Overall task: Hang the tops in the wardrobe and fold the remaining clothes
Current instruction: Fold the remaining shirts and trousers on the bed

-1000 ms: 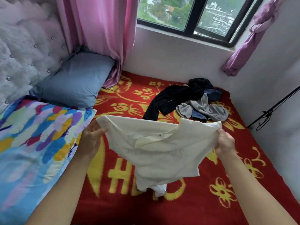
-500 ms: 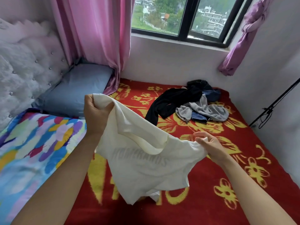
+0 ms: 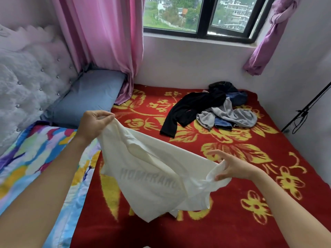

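Item one: a white T-shirt (image 3: 152,169), held in the air over the bed and hanging slack between both hands, its faint grey lettering showing on the cloth, its lower edge dangling toward 6 o'clock just above the red blanket (image 3: 232,221). The left hand (image 3: 93,122), at 10 o'clock from the shirt's middle, is holding the higher corner; its grip is pinching the cloth between thumb and fingertips. The right hand (image 3: 232,167), at 3 o'clock and lower, is gathering a bunched edge; its grip is pinching the fabric at the fingertips while the upper fingers are splaying apart. Item two: a loose pile of clothes lying on the blanket at 1 o'clock, well apart from the shirt. In it a black top (image 3: 189,108) is sprawling toward 9 o'clock, a grey garment (image 3: 232,113) is lying against it on the 3 o'clock side, and blue denim pieces (image 3: 236,96) are showing under and behind the grey one. Item three: a blue pillow (image 3: 89,97) is resting at 10 o'clock beside the tufted headboard (image 3: 26,77), with a patterned quilt (image 3: 35,158) spreading at 8 o'clock under the left forearm. Item four: a pink curtain (image 3: 107,42) is hanging at 11 o'clock, a window (image 3: 204,17) is sitting at 12 o'clock, a knotted purple curtain (image 3: 268,42) at 2 o'clock, and a black stand (image 3: 308,108) is leaning at 3 o'clock by the wall.
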Demonstrator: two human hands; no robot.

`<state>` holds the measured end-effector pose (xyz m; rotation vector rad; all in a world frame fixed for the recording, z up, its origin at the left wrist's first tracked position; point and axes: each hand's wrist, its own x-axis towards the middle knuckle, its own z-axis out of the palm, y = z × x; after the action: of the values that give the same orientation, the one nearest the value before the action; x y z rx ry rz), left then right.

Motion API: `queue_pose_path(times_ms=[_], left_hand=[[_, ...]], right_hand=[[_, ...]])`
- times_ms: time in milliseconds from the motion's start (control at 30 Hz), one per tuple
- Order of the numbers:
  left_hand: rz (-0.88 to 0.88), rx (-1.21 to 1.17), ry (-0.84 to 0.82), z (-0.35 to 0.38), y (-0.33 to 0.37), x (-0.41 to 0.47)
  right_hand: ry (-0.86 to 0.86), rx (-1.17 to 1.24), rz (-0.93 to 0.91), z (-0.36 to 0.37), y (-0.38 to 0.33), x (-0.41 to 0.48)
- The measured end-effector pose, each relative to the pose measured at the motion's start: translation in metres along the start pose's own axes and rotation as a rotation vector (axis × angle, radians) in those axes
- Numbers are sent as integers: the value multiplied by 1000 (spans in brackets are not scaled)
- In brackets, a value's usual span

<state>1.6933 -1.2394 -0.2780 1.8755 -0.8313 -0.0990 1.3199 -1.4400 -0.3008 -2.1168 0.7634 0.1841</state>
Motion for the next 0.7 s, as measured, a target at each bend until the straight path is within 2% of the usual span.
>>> queue_pose_path(times_ms=[67,133,200,267,400,467,500,533,633,700], left_hand=[[-43,19,37,-7,-10,6],[-107,41,92,-9,-20,15],[-176,22,137,-5,-25,21],[-231,32,178,1,-27,27],[-272,33,209,4,-27,29],[-266,11,184,5,-29,29],[-252,13,161,5,-30,28],[-233,22,136,4,-31,28],[-196,45,37,1,-24,21],[-188,-45,-68,0,-15,14]], right_hand=[[-42,-297,-41,8,-7,0],[-41,-720,-106,21,-15,5],[145,-1082,-350,36,-15,14],[211,-1172,-428,47,-14,23],[407,-1125,-518,51,9,37],[545,-968,-530,50,23,43],[602,-778,-503,48,31,48],[615,-489,-431,43,33,51],[534,641,-80,22,21,45],[577,1019,49,11,24,45]])
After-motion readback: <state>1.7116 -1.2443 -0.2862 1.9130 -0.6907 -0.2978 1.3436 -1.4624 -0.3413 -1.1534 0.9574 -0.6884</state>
